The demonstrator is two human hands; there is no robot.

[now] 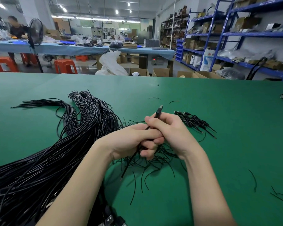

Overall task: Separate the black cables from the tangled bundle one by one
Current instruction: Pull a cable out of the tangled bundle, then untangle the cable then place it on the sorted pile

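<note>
Black cable [158, 112], silver USB plug up, gripped by left hand [134, 141] and right hand [170, 132]; tangled bundle [55, 152] cut off at the frame's left edge.

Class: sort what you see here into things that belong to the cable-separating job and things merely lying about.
Belongs to the job:
tangled bundle
held cable, in the grip of both hands: left hand, right hand
separated pile

Lying about:
loose wire scraps
standing fan
orange stools
</note>
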